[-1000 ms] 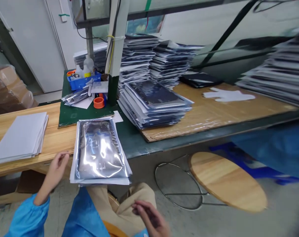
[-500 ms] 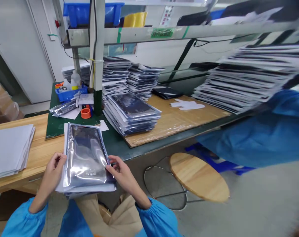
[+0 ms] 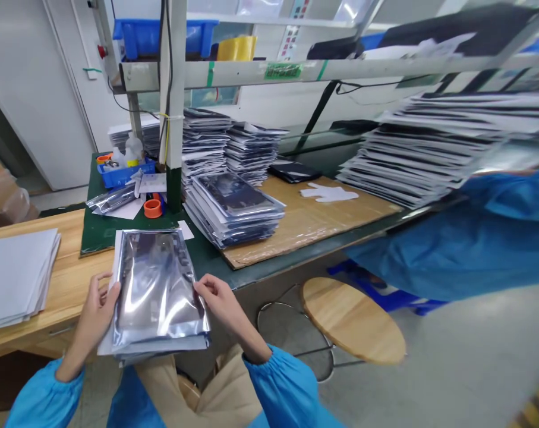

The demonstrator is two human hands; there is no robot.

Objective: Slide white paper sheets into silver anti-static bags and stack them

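A stack of white sheets and shiny, see-through silvery pouches lies in front of me, its near end over my lap. The top pouch (image 3: 157,285) looks dark beneath its glare. My left hand (image 3: 96,309) has its thumb against the pouch's left edge, fingers curled beside it. Thumb and fingertips of my right hand (image 3: 218,300) pinch the right edge of the same pouch. Beyond my right hand stands a pile of similar pouches and white sheets (image 3: 233,211) on a sheet of cardboard (image 3: 305,223).
White sheets (image 3: 17,273) lie on the wooden table at left. Behind are an orange tape roll (image 3: 152,208), a blue tray (image 3: 124,173) and a metal post (image 3: 175,119). Rightward are a white glove (image 3: 329,193), a large stack (image 3: 412,148), a stool (image 3: 353,318) and a co-worker's blue sleeve (image 3: 496,238).
The view has tilted up slightly. Glare across the top pouch has shifted. My left thumb and fingers have spread a little, and my right fingers have drawn closer together at the edge.
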